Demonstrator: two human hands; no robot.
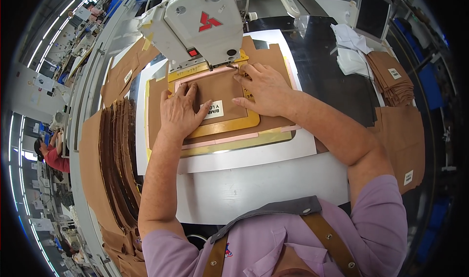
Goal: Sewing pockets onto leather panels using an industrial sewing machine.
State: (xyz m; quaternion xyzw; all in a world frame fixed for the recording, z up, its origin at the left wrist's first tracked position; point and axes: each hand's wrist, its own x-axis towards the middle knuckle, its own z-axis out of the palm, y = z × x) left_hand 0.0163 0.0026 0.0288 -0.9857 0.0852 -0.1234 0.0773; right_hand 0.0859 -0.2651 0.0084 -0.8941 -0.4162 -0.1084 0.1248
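A white sewing machine head (185, 25) hangs over a yellow template frame (220, 128) with a pink-edged opening, lying on a white sheet (305, 143). Inside the frame is a brown fabric piece (224, 91) with a white printed label (215, 108). My left hand (181, 108) rests on the fabric and frame just left of the label, fingers apart. My right hand (264, 89) touches the frame's right side, fingers apart and slightly bent, its fingertips near the machine's presser parts; what lies under them is partly hidden.
Stacks of brown pieces lie at left (107, 155) and right (393, 145). A white cloth (351, 47) and small screen (371, 16) sit at back right. A person in red (56, 157) works at a machine in the left background, beyond the table edge.
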